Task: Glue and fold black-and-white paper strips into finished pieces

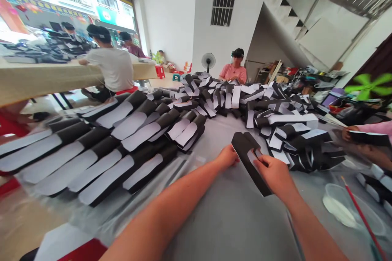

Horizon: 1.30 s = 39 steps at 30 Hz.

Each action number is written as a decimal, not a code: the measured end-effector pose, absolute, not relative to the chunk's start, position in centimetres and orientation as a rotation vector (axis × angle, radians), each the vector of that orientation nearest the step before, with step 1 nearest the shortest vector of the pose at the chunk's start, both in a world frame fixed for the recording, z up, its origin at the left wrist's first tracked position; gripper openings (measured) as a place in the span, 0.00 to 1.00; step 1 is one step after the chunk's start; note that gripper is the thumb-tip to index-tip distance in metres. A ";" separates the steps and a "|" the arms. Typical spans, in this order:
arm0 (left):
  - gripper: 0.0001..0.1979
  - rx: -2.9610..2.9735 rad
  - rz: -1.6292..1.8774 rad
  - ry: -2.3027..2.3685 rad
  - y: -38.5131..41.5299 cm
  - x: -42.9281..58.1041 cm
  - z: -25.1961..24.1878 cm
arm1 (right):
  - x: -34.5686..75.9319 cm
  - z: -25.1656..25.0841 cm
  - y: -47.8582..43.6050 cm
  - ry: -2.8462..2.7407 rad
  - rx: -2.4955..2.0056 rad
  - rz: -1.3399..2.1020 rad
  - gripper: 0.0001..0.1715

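Between my two hands is a folded black paper piece (249, 163) with a pale inner side, tilted above the grey covered table (220, 212). My left hand (228, 157) grips its far left edge, the fingers partly hidden behind it. With thumb and bent fingers, my right hand (274, 173) pinches its right side. To the left lie rows of similar black-and-white folded pieces (116, 171), overlapping one another. A loose heap of such pieces (232, 94) spreads beyond my hands and to the right.
On the right a clear plastic tub (352, 208) holds white paste, with a red-handled brush (364, 216) across it. A co-worker's hand (352, 133) holds another piece at the right edge. A person in pink (234, 72) sits across the table. A green-bladed fan (369, 86) stands right.
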<state>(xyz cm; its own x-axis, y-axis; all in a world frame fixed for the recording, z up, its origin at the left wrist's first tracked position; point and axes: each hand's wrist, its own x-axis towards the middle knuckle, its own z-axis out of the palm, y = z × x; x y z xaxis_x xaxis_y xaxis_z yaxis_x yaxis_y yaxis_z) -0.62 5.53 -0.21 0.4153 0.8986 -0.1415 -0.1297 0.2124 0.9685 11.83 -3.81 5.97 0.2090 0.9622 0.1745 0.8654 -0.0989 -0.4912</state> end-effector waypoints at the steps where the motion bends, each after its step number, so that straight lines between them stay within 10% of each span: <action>1: 0.04 1.123 0.828 0.908 4.8 -1.5 -0.1 | 11.9 5.5 -3.7 -1.718 -2.029 0.204 0.13; 10: 0.12 1.686 1.147 1.197 -0.1 -6.3 1.9 | 10.0 2.6 -3.0 -1.902 -2.258 0.122 0.16; 30: 0.13 2.482 0.336 1.397 1.9 -3.6 4.2 | 9.4 3.7 -0.5 -1.692 -1.984 0.965 0.11; 39: 0.09 2.468 0.198 1.538 1.0 -3.6 3.5 | 12.1 4.3 -1.1 -1.702 -2.040 0.499 0.07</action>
